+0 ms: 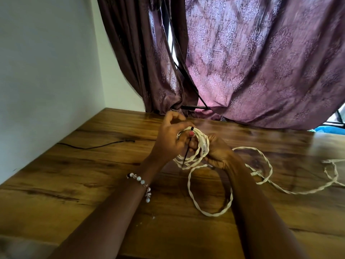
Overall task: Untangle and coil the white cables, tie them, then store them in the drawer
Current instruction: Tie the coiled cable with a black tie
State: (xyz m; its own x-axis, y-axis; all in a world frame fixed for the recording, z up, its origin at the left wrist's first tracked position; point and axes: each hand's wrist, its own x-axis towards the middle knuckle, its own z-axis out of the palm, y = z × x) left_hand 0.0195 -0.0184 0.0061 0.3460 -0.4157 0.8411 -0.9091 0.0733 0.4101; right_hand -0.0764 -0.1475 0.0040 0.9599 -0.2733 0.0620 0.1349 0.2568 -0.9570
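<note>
A small coil (194, 146) of white twisted cable is held upright between two hands above a wooden table (93, 184). The left hand (171, 139) is curled round the coil's top left, its thumb pressed on the bundled strands; a thin black tie (186, 156) hangs down from under that thumb, across the coil's front. The right hand (218, 152) is closed round the coil's right side from behind, a pale plug (204, 146) lying along its fingers. The tie is nearer the left hand, its long axis near vertical, crossing the strands. The uncoiled cable (211, 212) is seen looping loosely onto the table below and trailing right towards a second loose cable (332, 165). The cable looks ropy and limp, the table glossy and grained. No drawer is visible.
</note>
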